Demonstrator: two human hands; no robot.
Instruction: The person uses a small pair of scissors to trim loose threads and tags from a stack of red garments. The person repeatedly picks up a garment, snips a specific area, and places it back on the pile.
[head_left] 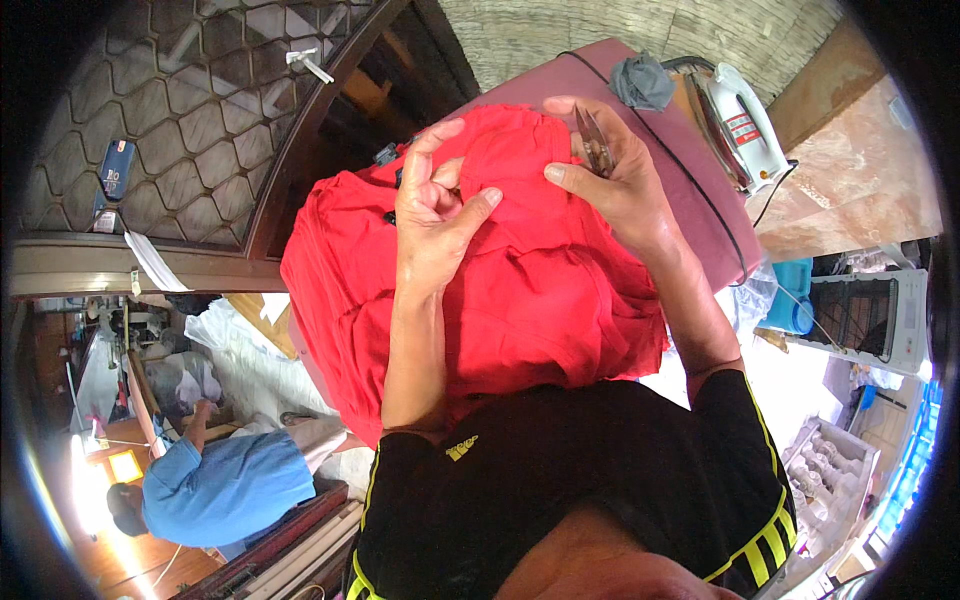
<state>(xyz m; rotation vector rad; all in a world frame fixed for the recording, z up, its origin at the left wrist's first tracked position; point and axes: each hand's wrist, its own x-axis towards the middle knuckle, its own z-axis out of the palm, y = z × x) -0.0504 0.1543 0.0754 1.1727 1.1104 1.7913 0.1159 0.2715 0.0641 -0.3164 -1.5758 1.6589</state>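
Observation:
A red cloth garment [540, 300] lies bunched over the padded mauve board and hangs down toward my body. My left hand [435, 205] is over its left part, palm turned up. The thumb and index finger stand apart, the other fingers curl inward, and I see nothing held in them. In my right hand [625, 165] is a pair of small metal thread snips [592, 143], points upward, gripped against the fingers. The right thumb and fingertips are at the garment's upper right edge; whether they pinch the cloth, I cannot tell.
A white iron [745, 128] stands on the mauve board [700, 225] at the right, near a crumpled grey cloth [642, 82]. A black cord crosses the board. At the left is a metal lattice gate [180, 120]; beyond it another person in a blue shirt [230, 485] works.

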